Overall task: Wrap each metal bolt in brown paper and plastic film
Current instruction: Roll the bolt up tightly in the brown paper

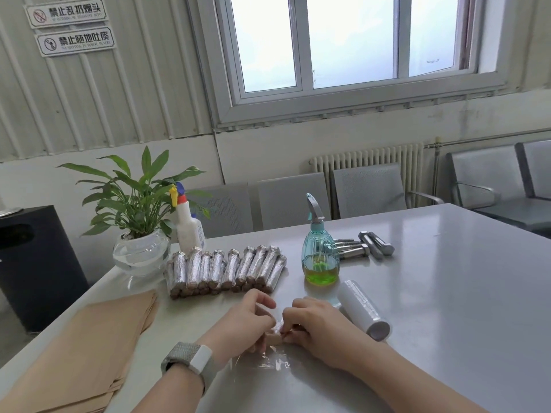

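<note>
My left hand (249, 321) and my right hand (317, 329) meet at the table's near middle, both gripping a paper-wrapped bolt (273, 337) that is mostly hidden between the fingers. A sheet of clear plastic film (268, 363) lies under it and trails toward me. A roll of plastic film (365, 310) lies just right of my right hand. A stack of brown paper sheets (89, 353) sits at the left. Several wrapped bolts (226, 271) lie in a row beyond my hands. Several bare metal bolts (365, 247) rest farther back right.
A blue-green spray bottle (319, 254) with green liquid stands between the wrapped row and the bare bolts. A potted plant in a glass bowl (140, 248) and a white spray bottle (187, 228) stand at the back left corner. Grey chairs (366, 189) line the wall.
</note>
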